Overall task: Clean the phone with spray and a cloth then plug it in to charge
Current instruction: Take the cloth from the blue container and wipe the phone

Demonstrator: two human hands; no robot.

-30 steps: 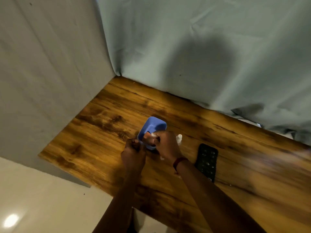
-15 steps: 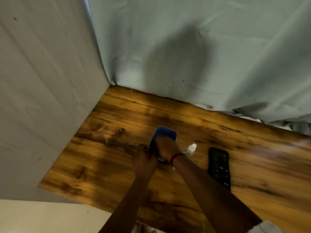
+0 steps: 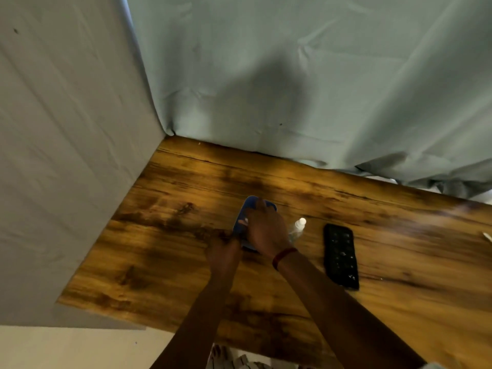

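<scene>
Blue-cased phone [image 3: 250,205] lies flat on the wooden counter [image 3: 165,251], nearer its back edge. The right hand [image 3: 266,230] mostly covers it, fingers stretched forward along it. A white scrap shows by the thumb, too small to name. The left hand [image 3: 223,251] sits curled at the phone's near left corner; blur hides whether it grips. A clear spray bottle [image 3: 298,227] lies just right of the phone, with a dark remote [image 3: 340,257] beyond it.

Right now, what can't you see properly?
Head view:
Phone: mostly under the right hand.
Cloth: none seen, maybe under that hand.
Bottle: bottom behind that hand.
White thing: cut off by the right edge.
Left hand: blurred, grip unclear.
</scene>
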